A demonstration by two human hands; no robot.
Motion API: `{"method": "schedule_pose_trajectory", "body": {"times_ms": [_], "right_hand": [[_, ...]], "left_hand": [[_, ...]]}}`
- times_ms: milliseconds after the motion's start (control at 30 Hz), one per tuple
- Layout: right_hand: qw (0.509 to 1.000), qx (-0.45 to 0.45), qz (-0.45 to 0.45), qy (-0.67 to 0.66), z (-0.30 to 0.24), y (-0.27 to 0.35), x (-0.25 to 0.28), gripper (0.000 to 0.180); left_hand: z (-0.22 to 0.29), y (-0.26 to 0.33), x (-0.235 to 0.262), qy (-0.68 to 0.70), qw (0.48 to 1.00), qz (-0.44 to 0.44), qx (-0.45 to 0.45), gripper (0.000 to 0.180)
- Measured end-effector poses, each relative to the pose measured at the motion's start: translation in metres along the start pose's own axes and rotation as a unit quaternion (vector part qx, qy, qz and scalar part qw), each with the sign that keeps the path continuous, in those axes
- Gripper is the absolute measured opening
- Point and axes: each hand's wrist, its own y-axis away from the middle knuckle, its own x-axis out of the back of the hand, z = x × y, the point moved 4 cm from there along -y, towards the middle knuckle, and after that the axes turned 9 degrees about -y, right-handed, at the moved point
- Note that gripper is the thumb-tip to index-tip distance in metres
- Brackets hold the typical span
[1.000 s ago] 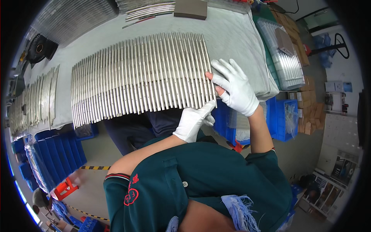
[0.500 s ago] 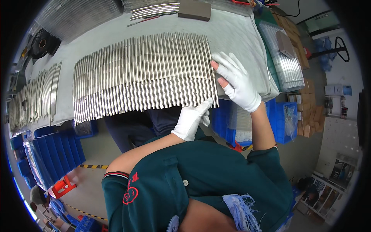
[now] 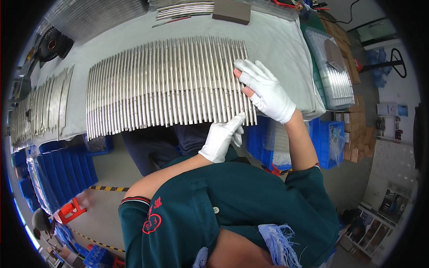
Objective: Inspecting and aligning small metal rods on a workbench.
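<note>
Many slim silvery metal rods (image 3: 170,85) lie side by side in overlapping rows on a pale cloth-covered table. My right hand (image 3: 267,93), in a white glove with bare thumb and forefinger tips, reaches over their right end. Its fingers are stretched out and rest on or just above the outermost rods; exact contact cannot be told. At the near edge of the rows, my gloved left hand (image 3: 221,139) points its forefinger against the lower rod ends towards the right. Its other fingers are partly bent below the edge, apart from the forefinger, and I see nothing held in them.
Another batch of rods (image 3: 49,105) lies at the left. Beyond the main rows are a brown block (image 3: 231,12), a few loose rods (image 3: 185,9) and a black fan (image 3: 53,44). Blue bins (image 3: 330,138) stand below the table's right side; clear trays (image 3: 328,67) sit beside it.
My right hand has moved left, from beside the rows to over their right end. My left hand stays nearly in place. The whole view has shifted slightly.
</note>
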Motion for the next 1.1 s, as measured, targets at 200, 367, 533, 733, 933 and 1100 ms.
{"method": "schedule_pose_trajectory", "body": {"times_ms": [200, 367, 533, 733, 933, 1100], "right_hand": [[1.0, -0.002, -0.002, -0.002, 0.0, 0.001, 0.0, 0.041], [1.0, 0.0, -0.011, 0.001, 0.0, 0.0, 0.0, 0.039], [1.0, -0.002, -0.008, -0.008, -0.001, 0.0, 0.001, 0.036], [1.0, 0.001, -0.009, -0.004, -0.001, -0.001, 0.001, 0.036], [1.0, 0.01, -0.009, 0.009, -0.001, -0.004, 0.003, 0.042], [0.999, 0.038, -0.005, 0.01, -0.007, -0.037, 0.003, 0.047]], "left_hand": [[0.008, 0.005, -0.005, -0.048, 0.999, -0.008, -0.026, 0.021], [0.013, 0.009, -0.004, -0.089, 0.996, -0.013, -0.019, 0.022], [0.008, 0.007, 0.006, -0.019, 0.999, 0.029, 0.014, 0.034], [0.012, 0.011, 0.006, -0.059, 0.998, 0.005, -0.012, 0.038], [0.018, 0.015, 0.007, -0.068, 0.998, 0.012, -0.005, 0.04], [0.017, 0.015, 0.012, -0.044, 0.999, 0.018, -0.017, 0.041]]}}
